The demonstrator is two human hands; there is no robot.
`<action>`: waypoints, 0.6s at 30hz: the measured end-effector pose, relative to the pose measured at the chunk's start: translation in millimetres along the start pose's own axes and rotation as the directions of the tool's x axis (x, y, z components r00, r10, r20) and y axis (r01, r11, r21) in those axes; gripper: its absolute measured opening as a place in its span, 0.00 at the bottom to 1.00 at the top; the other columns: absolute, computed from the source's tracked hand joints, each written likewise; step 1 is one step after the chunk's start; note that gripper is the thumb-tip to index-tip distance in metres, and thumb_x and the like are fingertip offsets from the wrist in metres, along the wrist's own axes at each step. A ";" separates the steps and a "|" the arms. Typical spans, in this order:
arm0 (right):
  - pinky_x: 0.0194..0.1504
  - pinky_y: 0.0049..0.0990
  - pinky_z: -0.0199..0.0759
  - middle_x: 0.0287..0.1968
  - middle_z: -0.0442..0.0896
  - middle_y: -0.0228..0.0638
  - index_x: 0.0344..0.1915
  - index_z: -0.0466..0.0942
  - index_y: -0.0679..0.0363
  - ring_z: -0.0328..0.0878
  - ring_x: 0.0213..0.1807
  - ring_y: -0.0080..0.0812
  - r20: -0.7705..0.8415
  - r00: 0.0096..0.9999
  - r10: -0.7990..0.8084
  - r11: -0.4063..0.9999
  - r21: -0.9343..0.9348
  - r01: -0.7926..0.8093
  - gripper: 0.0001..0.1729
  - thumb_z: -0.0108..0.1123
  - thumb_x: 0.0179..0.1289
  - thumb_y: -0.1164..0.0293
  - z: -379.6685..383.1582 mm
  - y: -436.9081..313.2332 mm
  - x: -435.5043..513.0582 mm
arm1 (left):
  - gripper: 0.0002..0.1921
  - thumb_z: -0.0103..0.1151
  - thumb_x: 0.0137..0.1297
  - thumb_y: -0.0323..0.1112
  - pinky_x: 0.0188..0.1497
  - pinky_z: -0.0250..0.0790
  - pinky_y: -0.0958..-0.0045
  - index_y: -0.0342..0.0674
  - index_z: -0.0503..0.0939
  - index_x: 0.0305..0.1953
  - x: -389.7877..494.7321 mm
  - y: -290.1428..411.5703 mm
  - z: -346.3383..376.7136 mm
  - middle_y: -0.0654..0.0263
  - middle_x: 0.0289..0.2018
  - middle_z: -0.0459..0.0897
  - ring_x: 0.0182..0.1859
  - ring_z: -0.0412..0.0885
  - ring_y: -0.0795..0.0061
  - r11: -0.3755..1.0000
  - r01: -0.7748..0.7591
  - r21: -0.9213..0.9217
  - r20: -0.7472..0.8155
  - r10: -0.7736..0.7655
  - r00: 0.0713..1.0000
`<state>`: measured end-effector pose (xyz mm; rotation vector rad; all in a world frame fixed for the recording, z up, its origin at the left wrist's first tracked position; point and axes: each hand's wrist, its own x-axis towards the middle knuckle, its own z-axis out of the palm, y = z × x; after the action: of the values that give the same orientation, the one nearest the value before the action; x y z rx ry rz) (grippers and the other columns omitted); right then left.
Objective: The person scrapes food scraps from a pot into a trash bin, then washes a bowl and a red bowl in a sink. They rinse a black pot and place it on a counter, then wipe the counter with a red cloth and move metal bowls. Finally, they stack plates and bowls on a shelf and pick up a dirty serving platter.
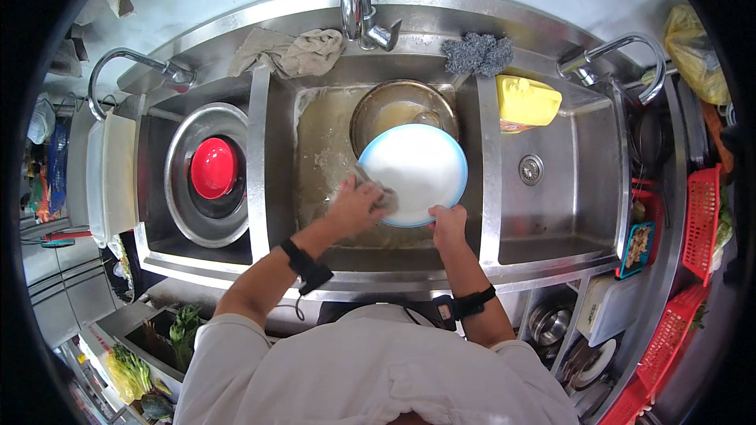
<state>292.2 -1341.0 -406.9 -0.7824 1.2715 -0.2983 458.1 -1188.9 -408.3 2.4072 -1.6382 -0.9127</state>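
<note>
My right hand grips the near rim of a white plate with a blue edge, held tilted over the middle basin of a steel sink. Blurred by motion, my left hand presses a grey-brown scrubbing cloth or pad against the plate's left side. Behind and partly under the plate, a round metal pan sits in murky water. The plate hides part of this pan.
A red bowl rests inside a large metal basin at left. Rags and a steel-wool scourer lie along the back ledge below the faucet. A yellow jug stands in the right basin. Red baskets line the far right.
</note>
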 end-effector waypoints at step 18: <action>0.35 0.41 0.72 0.25 0.81 0.53 0.40 0.77 0.69 0.82 0.33 0.53 0.328 0.850 -0.412 0.524 -0.678 0.515 0.28 0.54 0.61 0.50 68.0 -82.4 -22.9 | 0.35 0.58 0.48 0.21 0.43 0.75 0.61 0.34 0.63 0.62 7.1 50.1 -73.6 0.46 0.38 0.82 0.38 0.83 0.54 0.832 -0.261 -0.489 -0.488 -0.013 0.873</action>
<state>366.1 -1361.6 -329.1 -1.8648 1.0136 -0.1278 457.0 -1234.6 -331.5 1.8936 -1.1411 -0.5856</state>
